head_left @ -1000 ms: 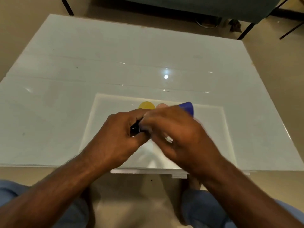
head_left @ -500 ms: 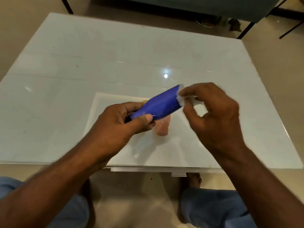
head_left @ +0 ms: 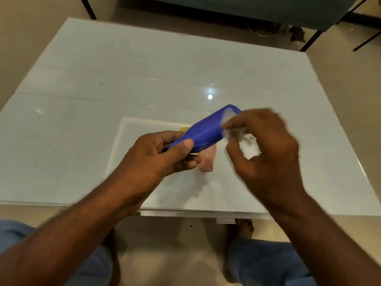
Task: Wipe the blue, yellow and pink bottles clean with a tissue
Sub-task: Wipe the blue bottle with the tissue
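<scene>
While held, blue bottle (head_left: 208,130) (tissue-pressed (head_left: 233,132)).

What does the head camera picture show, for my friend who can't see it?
A person's left hand holds a blue bottle tilted above a white table, while the right hand rubs a tissue on its far end. A pink bottle and a yellow one peek out underneath.

**Surface and material findings**

Blue bottle (head_left: 208,131): smooth, glossy plastic. Tissue (head_left: 233,134): thin white paper, crumpled, matt. Pink bottle (head_left: 207,162): smooth plastic, duller sheen. Table (head_left: 144,75): glossy white top, reflecting a lamp. Trousers (head_left: 266,263): blue cloth.
</scene>
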### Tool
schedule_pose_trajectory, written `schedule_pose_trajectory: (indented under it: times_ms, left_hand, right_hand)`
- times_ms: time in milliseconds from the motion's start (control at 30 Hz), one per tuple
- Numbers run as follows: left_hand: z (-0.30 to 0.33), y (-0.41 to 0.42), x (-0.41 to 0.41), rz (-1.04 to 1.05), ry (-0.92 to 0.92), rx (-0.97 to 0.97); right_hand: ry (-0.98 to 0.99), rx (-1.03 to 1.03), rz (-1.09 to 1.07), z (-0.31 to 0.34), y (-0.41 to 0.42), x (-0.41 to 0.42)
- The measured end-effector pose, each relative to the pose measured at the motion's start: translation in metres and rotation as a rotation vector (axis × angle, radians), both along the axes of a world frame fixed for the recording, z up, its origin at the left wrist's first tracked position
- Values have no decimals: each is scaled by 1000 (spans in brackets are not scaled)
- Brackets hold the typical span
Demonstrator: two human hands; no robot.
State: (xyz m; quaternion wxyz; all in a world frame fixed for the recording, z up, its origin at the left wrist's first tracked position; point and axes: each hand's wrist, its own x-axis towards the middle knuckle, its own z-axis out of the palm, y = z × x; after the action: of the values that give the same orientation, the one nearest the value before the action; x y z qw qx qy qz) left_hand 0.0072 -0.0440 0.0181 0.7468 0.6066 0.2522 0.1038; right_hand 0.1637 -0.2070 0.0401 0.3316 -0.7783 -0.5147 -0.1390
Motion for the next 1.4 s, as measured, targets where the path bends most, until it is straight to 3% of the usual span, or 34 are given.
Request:
schedule_pose_trajectory:
  times_ms: [67,133,333,533,700,767,900,967,1167,1233,1333,1400]
  left_hand:
    - [0,-2,1,-20,-6,-15]
    - [1,-2,2,-28,10,-2]
    - [7,-3,-1,-24,99,-55]
    - [5,-8,0,-110,135,-120]
    - [6,-1,-1,-148,164,-183]
    - [5,-3,-1,-162,173,-187]
    - [7,-9,3,-142,177,-119]
    - [7,-9,4,-141,168,-89]
    - [5,-3,1,-154,180,-89]
    - [5,-5,2,-157,183,-68]
    - [5,-9,3,-143,171,-19]
    - [4,-9,4,-134,177,2]
  right_hand:
    - [-67,-20,190,-6,4,-23]
    - [-113,-61,248,-7,6,-24]
    - [109,77,-85,3,0,14]
    - [-89,-18,336,-7,9,-33]
    - [74,42,-42,5,3,12]
    - [93,56,-83,6,0,13]
    - [-77,37,291,-6,6,-24]
    - [-138,8,367,-6,7,-27]
    - [25,40,-90,5,-6,21]
    - [9,42,-3,0,-3,6]
    - [-67,-2,322,-8,5,-24]
    - [-103,-28,331,-7,8,-20]
